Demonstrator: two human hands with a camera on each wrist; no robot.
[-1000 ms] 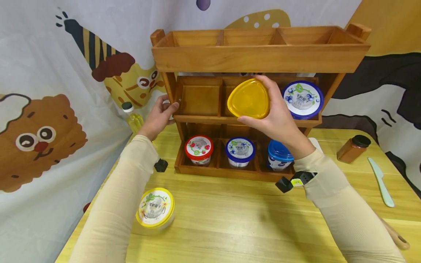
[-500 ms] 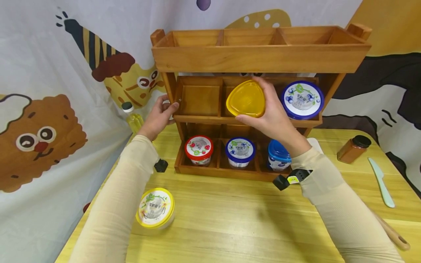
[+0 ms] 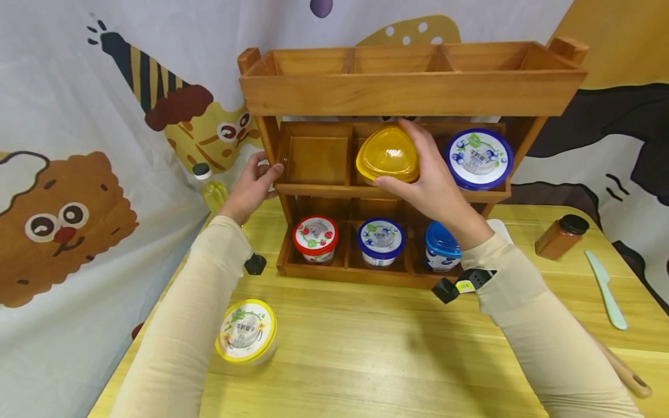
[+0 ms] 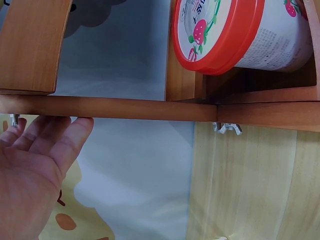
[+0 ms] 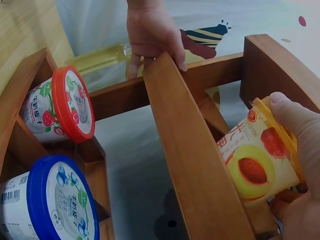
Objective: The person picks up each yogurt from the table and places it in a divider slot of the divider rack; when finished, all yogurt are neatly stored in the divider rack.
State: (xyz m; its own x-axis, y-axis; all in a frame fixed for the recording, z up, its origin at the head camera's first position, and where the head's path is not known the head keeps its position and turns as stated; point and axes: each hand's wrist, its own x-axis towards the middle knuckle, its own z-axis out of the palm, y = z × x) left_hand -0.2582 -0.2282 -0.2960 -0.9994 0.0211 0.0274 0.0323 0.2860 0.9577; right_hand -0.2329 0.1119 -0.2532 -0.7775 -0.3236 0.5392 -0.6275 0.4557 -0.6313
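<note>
My right hand (image 3: pixel 436 180) grips a rounded-triangular tub (image 3: pixel 388 155) with a clear yellow lid, thumb at the near side and fingers at the far side. It sits at the middle compartment of the wooden rack's (image 3: pixel 413 96) middle tier. Its peach-printed side (image 5: pixel 260 167) shows tilted behind the front board in the right wrist view. My left hand (image 3: pixel 252 184) holds the rack's left side, thumb in front and fingers behind the upright post (image 4: pixel 130 108). A blue-lidded tub (image 3: pixel 479 159) fills the right compartment of that tier.
On the bottom tier stand a red-lidded tub (image 3: pixel 316 235), a blue-lidded tub (image 3: pixel 382 239) and a lighter blue one (image 3: pixel 442 247). A yellow-lidded tub (image 3: pixel 247 331) is at front left. Around them are an oil bottle (image 3: pixel 211 188), a brown jar (image 3: pixel 561 237) and a knife (image 3: pixel 605 287).
My right hand has moved slightly left with the peach tub and tipped it, so the lid now shows at a different slant. The left hand stays at the rack's side.
</note>
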